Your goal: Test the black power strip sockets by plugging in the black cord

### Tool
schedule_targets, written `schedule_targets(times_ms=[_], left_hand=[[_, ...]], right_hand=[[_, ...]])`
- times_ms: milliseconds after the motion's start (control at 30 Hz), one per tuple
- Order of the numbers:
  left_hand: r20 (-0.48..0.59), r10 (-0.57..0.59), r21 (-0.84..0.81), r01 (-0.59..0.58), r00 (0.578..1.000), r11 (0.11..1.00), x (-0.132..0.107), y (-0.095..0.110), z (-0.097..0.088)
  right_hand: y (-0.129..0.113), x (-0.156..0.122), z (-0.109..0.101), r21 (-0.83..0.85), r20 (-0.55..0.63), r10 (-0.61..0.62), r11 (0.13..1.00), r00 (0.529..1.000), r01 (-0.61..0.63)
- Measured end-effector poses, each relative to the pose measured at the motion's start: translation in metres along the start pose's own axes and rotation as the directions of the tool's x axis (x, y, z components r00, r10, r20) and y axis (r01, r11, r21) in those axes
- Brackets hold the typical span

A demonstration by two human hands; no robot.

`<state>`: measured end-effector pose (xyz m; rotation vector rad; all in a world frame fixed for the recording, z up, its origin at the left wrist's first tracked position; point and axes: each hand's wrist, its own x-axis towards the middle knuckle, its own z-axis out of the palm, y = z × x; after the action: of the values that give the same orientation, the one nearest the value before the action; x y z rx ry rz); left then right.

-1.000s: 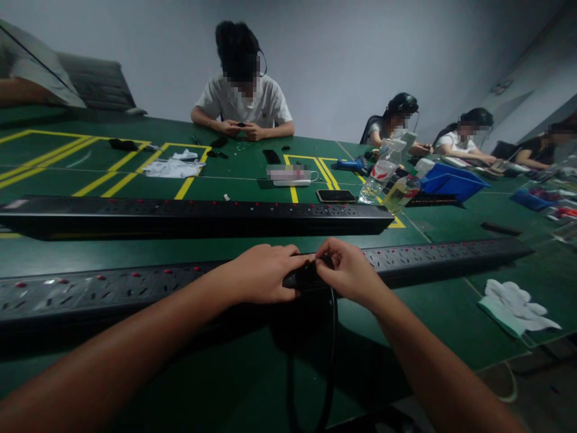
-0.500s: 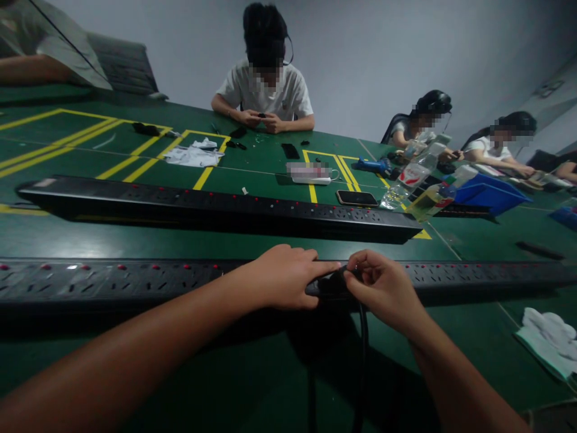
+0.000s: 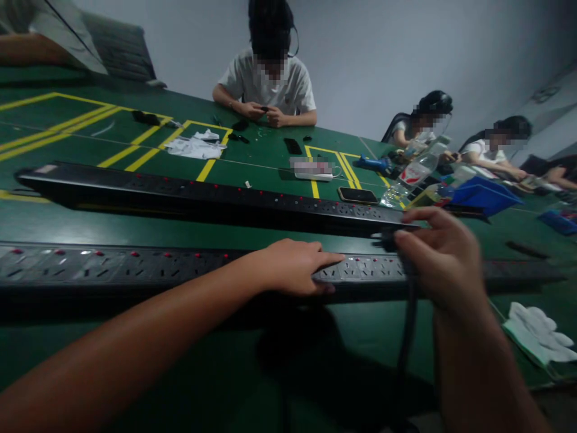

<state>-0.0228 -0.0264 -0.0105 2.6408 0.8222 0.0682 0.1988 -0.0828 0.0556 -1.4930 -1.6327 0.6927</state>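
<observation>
A long black power strip (image 3: 135,267) with red switches lies across the green table (image 3: 135,228) just in front of me. My left hand (image 3: 293,267) rests flat on top of it, fingers stretched out and pressing it down. My right hand (image 3: 444,258) is raised above the strip, a little to the right, and grips a black plug (image 3: 388,240) whose cable (image 3: 408,325) hangs down toward me. The plug is clear of the sockets. A second, similar power strip (image 3: 202,198) lies parallel behind the first.
White gloves (image 3: 538,331) lie near the right edge. Farther back are a phone (image 3: 358,195), a white box (image 3: 312,169), plastic bottles (image 3: 412,174), a blue bin (image 3: 482,195) and white cloths (image 3: 196,146). Several other people sit along the far side and right.
My right hand has pulled the plug out of the near strip and lifted it up and to the right. My left hand has stayed on the strip.
</observation>
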Motion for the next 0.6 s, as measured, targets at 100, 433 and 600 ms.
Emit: schedule_targets(times_ms=[100,433,600], left_hand=[[-0.052,-0.07,-0.094,0.065,0.996,0.993,0.001,0.0,0.0],[-0.13,-0.138,-0.016,0.137,0.982,0.99,0.003,-0.001,0.008],[-0.135,-0.125,-0.006,0.125,0.983,0.992,0.003,-0.002,0.011]], right_hand=[[0.006,0.006,0.029,0.038,0.141,0.025,0.999,0.99,-0.03],[0.016,0.003,0.059,-0.328,0.285,-0.038,0.935,0.958,0.134],[0.013,0.006,0.068,-0.389,0.301,-0.067,0.902,0.951,0.187]])
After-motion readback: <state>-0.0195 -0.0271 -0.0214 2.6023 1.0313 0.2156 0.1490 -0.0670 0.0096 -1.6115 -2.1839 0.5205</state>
